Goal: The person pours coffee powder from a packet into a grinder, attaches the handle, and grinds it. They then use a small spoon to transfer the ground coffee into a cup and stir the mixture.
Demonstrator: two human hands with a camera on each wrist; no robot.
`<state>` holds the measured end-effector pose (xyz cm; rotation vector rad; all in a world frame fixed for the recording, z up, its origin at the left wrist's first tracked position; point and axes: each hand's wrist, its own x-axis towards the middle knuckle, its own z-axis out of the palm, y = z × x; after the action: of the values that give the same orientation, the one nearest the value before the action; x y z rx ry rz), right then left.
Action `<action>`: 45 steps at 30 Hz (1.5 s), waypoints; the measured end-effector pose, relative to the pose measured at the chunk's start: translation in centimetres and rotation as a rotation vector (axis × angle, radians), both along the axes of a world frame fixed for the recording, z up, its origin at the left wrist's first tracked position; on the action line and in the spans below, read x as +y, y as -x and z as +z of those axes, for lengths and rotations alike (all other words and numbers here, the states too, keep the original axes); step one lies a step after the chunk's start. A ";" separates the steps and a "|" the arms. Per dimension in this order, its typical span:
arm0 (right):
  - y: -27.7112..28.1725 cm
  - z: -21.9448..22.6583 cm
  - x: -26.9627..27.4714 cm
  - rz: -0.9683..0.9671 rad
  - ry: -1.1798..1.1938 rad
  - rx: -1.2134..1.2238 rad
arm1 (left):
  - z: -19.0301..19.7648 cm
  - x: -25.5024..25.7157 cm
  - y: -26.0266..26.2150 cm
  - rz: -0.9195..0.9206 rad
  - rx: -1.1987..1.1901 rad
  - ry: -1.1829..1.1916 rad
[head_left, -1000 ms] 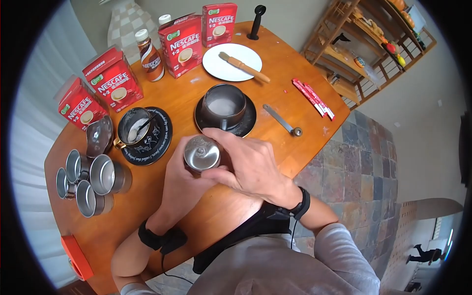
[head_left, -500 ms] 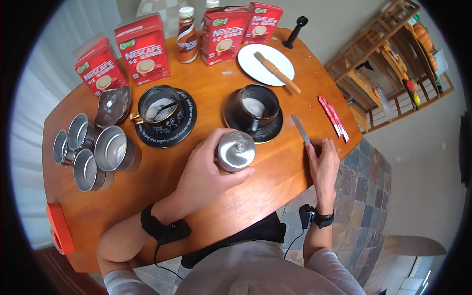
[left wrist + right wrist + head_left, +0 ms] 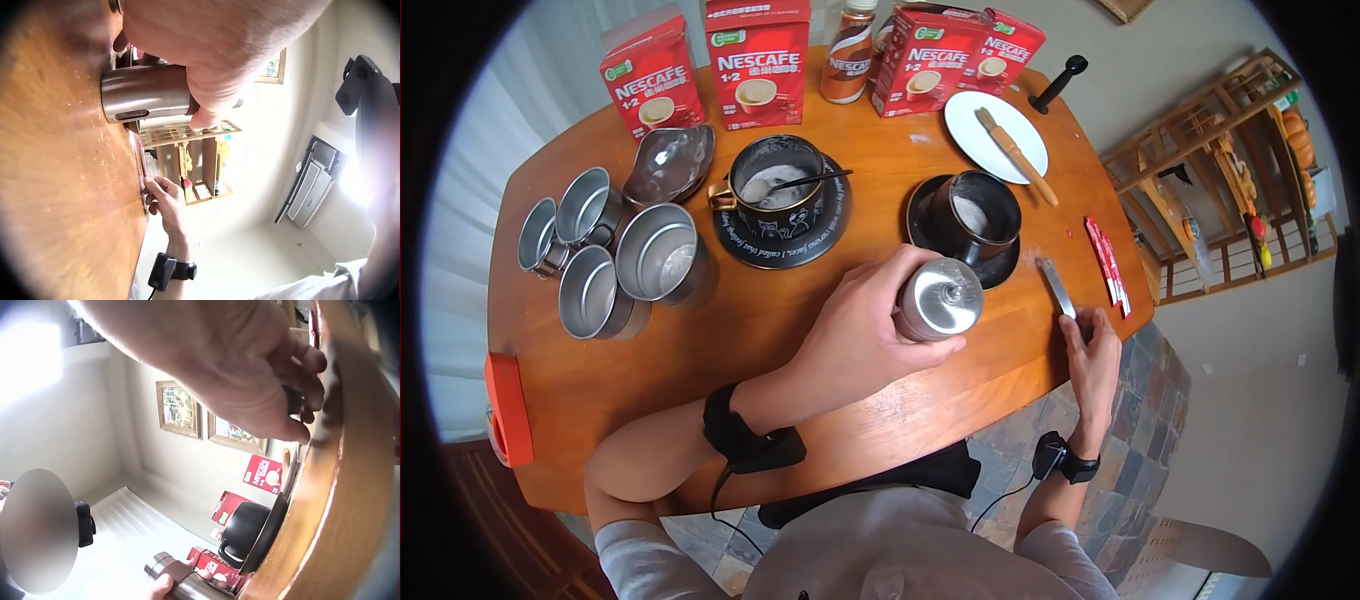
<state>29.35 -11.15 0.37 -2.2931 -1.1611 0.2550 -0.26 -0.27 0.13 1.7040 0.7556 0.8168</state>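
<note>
My left hand grips a steel manual coffee grinder around its side near the table's front edge. A small pin stands up in the middle of the grinder's domed lid. In the left wrist view the grinder stands upright on the wood, a slot window low on its side. Off to the right, my right hand pinches the knob end of a flat metal crank handle. The fingers largely hide that knob. Just beyond the grinder, a black cup with pale powder inside sits on a black saucer.
Left of centre, a gold-handled black cup holds powder and a spoon. Several steel cups and a dark bowl stand farther left. Red coffee boxes line the back. A brush lies on a white plate; red sachets lie right.
My right hand has left the grinder's top, moved right and taken hold of the crank handle. The left hand keeps its grip on the grinder. The head view has swung left.
</note>
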 end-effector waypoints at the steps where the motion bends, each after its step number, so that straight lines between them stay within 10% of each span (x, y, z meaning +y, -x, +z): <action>1: 0.1 -0.1 0.0 0.004 -0.037 0.053 | -0.1 0.0 0.0 0.002 -0.028 0.003; 12: 7.6 5.5 -0.3 0.716 -0.488 -0.002 | 0.5 0.0 0.0 -0.029 -0.053 0.086; 29: 4.3 8.4 5.2 1.010 -0.194 0.018 | 0.0 -0.1 -0.1 -0.037 -0.068 0.074; 36: 10.8 9.6 -0.8 1.072 -0.180 -0.736 | -0.4 -0.1 -0.2 0.000 -0.116 0.003; 45: 20.1 9.1 5.5 1.430 -0.328 -1.037 | 0.6 -1.0 0.4 0.089 0.202 -0.085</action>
<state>9.28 -5.62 9.46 -0.8153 -2.8770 -0.6631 -0.62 -1.22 0.69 1.8588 0.9509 0.7537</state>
